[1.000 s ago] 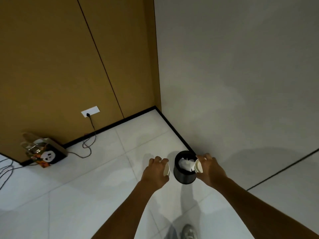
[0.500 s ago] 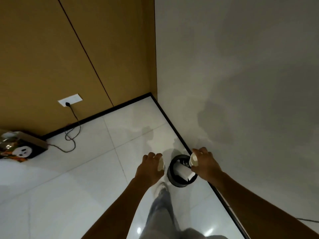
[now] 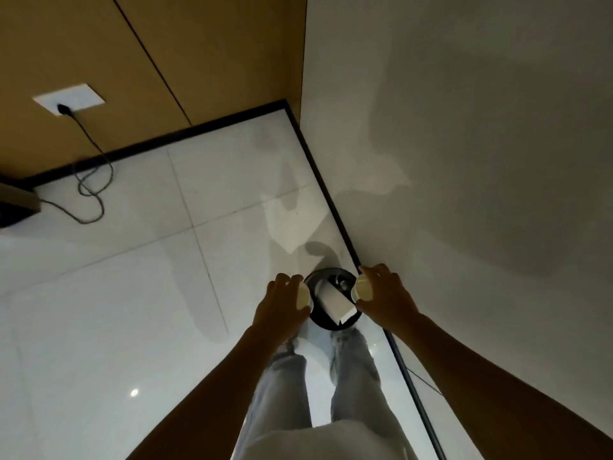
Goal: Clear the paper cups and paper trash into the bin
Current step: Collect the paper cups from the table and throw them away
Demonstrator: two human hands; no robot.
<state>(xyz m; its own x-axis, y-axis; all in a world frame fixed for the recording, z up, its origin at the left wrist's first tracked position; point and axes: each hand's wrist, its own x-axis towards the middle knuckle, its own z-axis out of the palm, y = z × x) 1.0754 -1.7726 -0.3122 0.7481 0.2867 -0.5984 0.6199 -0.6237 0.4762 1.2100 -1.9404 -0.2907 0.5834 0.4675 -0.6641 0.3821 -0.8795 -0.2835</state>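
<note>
Now both hands have closed in over the round black bin (image 3: pixel 331 322): left hand (image 3: pixel 282 310) and right hand (image 3: pixel 384 298) each grip a white paper cup, poised to drop.

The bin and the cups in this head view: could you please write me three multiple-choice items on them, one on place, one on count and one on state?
1. Where does the bin stand?
A. On the floor by the wall, near the corner
B. On a table
C. Hung on the wall

2. How many paper cups are held?
A. None
B. One
C. Two

3. What is in the bin?
A. Nothing
B. White paper
C. Water to the brim

Answers:
1 A: its black rim sits on the tiled floor beside the baseboard.
2 C: the left hand grips one cup and the right hand grips another cup, both at the bin's rim.
3 B: a white paper lies inside it.
</note>
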